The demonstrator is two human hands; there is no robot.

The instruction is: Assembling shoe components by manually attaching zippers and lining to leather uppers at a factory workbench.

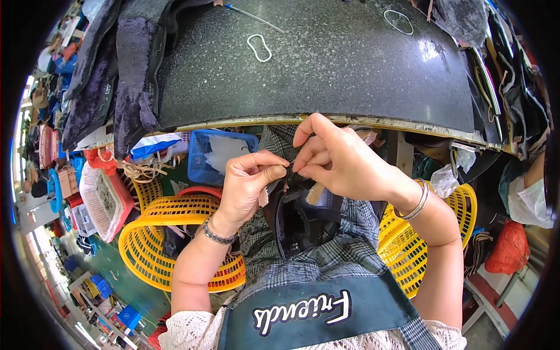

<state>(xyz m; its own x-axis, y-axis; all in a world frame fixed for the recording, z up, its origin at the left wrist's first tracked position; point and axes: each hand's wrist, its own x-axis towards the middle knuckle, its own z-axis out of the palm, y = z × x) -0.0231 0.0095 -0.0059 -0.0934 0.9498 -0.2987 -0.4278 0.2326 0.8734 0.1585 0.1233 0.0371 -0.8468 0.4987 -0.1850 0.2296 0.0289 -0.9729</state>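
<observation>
Head view | apparently pinches upper edge of black piece (309, 220) in fingertips of left hand (252, 179) (10 o'clock) and right hand (345, 162) (1 o'clock) | hangs toward 6 o'clock over checked apron (262, 256) | runs roughly 12-to-6 lengthwise | lies equally near both

The speckled black table (350, 76) bears a pen (255, 18) and two white loops (254, 49). Plush pieces (133, 76) overhang its front edge, left.

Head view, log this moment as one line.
left hand: pinching dark piece | right hand: pinching it too | dark piece: over lap | pen: on black table
</observation>
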